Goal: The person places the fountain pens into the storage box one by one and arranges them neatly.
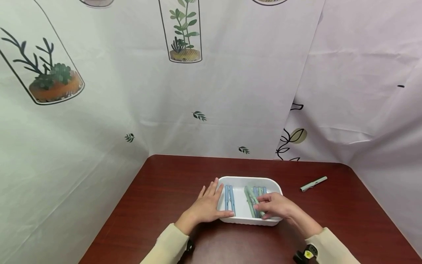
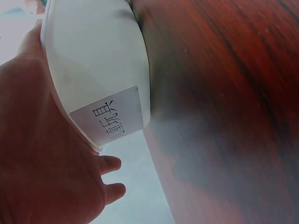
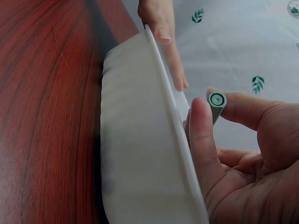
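A white tray (image 1: pixel 242 220) stands on the table with pens in it. My left hand (image 1: pixel 206 206) rests on its left side, fingers spread straight and thumb along the near rim. Two light blue pens (image 1: pixel 232 200) lie near that hand. Over the right part of the tray my right hand (image 1: pixel 275 206) pinches a pale green pen (image 3: pixel 217 100) between thumb and finger, its round end showing in the right wrist view. Below and around it lie another green pen (image 1: pixel 248 201) and several blue and green pens, partly hidden by the hand.
A pale green pen (image 1: pixel 314 184) lies on the dark red table (image 1: pixel 184 172) to the right of the tray. A label with printed characters (image 2: pixel 110 115) is stuck on the tray's outer wall. Behind the table hangs a white cloth (image 1: pixel 217 91) with plant prints.
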`<action>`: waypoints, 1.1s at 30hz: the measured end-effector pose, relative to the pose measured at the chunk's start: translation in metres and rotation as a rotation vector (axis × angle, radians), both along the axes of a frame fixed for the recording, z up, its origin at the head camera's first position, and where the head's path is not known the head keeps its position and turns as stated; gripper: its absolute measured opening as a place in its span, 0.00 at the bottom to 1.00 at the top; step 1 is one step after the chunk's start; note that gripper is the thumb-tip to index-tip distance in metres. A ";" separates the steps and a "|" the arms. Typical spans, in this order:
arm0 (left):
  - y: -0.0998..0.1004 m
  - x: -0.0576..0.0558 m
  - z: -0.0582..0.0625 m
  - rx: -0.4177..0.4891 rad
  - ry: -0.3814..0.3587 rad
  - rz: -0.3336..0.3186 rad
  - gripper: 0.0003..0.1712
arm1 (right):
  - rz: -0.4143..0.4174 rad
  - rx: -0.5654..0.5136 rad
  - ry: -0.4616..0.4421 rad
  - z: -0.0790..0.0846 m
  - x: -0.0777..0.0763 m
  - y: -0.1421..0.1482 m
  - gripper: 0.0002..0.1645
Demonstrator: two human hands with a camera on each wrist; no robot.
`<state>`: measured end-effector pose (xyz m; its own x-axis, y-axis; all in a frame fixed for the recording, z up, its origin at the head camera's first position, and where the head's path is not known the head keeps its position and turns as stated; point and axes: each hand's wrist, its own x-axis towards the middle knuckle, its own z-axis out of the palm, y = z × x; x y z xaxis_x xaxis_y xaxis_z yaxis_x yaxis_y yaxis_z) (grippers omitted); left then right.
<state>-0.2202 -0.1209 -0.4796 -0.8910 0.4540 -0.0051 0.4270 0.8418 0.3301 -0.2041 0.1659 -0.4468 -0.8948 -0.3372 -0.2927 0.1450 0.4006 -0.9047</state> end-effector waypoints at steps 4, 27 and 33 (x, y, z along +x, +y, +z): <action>0.000 0.000 0.001 0.004 -0.005 -0.001 0.66 | -0.020 0.020 -0.002 -0.003 -0.004 -0.008 0.35; 0.000 0.002 0.004 -0.002 -0.017 0.001 0.66 | -0.033 0.031 -0.045 -0.017 -0.017 -0.037 0.31; 0.000 0.001 0.005 -0.005 -0.016 -0.001 0.66 | -0.040 0.041 -0.052 -0.018 -0.020 -0.042 0.30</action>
<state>-0.2196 -0.1206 -0.4748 -0.8903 0.4549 -0.0218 0.4225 0.8429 0.3331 -0.2242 0.1237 -0.4652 -0.8904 -0.2884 -0.3520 0.2079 0.4303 -0.8784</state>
